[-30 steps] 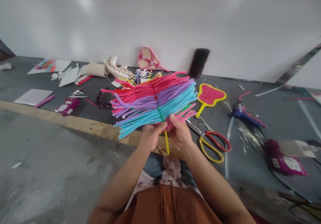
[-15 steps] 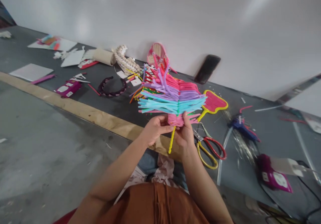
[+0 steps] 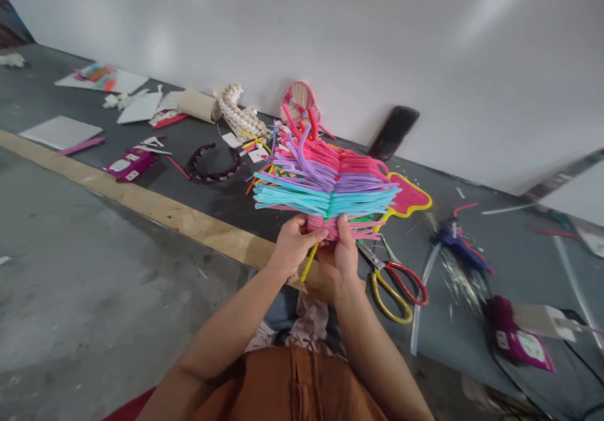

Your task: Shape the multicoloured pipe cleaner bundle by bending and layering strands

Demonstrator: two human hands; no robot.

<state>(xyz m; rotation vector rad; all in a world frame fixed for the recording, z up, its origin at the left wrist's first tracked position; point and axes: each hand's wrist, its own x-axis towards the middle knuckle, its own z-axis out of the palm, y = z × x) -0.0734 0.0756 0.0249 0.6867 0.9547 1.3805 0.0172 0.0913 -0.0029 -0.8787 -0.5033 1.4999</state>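
Both my hands hold a feather-shaped pipe cleaner craft (image 3: 330, 185), with rows of pink, purple, light blue and rose pipe cleaners spreading to both sides of a green-bound middle. A yellow stem (image 3: 309, 262) sticks out below it, slanting toward me. My left hand (image 3: 297, 241) pinches the rose bundle at the base from the left. From the right, my right hand (image 3: 343, 248) grips the same base with the thumb on top. Scissors (image 3: 389, 276) with one red and one yellow handle lie just right of my right hand. Behind the craft's right side is a pink shape edged in yellow (image 3: 410, 197).
A phone (image 3: 394, 131) leans on the white wall. A dark headband (image 3: 214, 163), a purple packet (image 3: 131, 164) and a beige braided piece (image 3: 240, 116) lie to the left. Rightward are a blue glue gun (image 3: 460, 245) and another purple packet (image 3: 521, 339). A wooden strip (image 3: 189, 219) edges the table.
The craft has tilted, its side rows now spreading wider in view. Its yellow stem has swung to the left and looks shorter. Both hands keep their hold at the base.
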